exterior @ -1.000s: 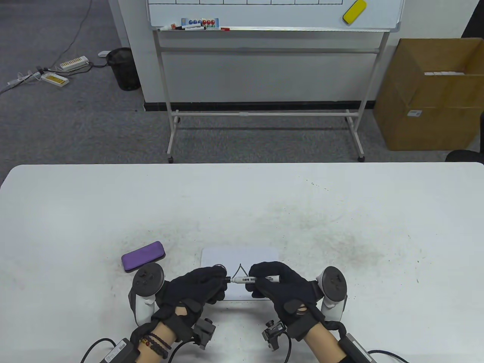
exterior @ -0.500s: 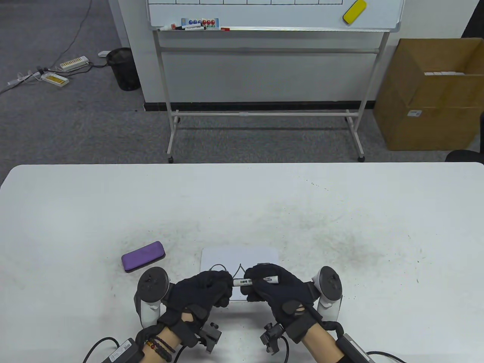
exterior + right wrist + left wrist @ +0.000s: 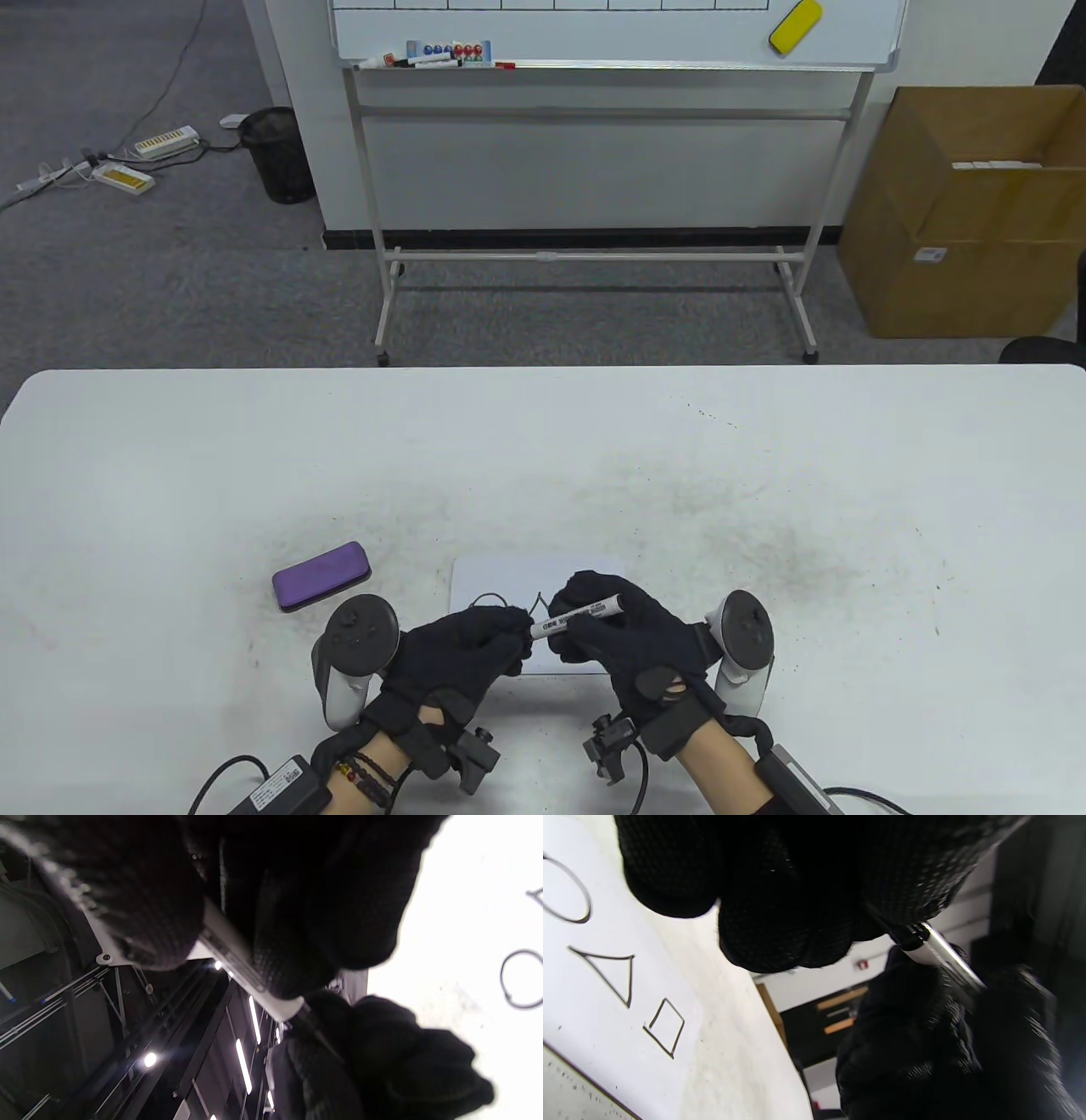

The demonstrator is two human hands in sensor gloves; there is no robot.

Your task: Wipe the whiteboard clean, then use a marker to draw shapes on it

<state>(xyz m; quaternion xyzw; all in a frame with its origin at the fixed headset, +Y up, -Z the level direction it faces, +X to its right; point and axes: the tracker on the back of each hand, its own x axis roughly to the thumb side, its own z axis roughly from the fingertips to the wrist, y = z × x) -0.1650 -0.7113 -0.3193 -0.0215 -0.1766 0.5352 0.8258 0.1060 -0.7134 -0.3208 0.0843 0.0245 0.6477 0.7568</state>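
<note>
A small whiteboard [image 3: 509,573] lies on the table near its front edge; the left wrist view shows a circle, a triangle and a square drawn on the whiteboard [image 3: 683,1052]. Above it my right hand [image 3: 594,632] grips a white marker [image 3: 585,613] by its barrel. The marker's tip end points left into my left hand [image 3: 479,637], whose curled fingers pinch a black cap [image 3: 905,935] over that end. In the right wrist view the marker [image 3: 242,967] runs between my gloved fingers, with the drawn circle [image 3: 502,980] beyond. A purple eraser [image 3: 321,576] lies left of the board.
The white table [image 3: 679,475] shows grey smudges at centre right. On the floor behind stand a large rolling whiteboard [image 3: 594,34] with a yellow eraser [image 3: 795,25], a cardboard box [image 3: 967,212] and a black bin [image 3: 278,153].
The two hands have closed together: the marker's tip went into the cap held by my left hand. The marker now tilts up at its right end.
</note>
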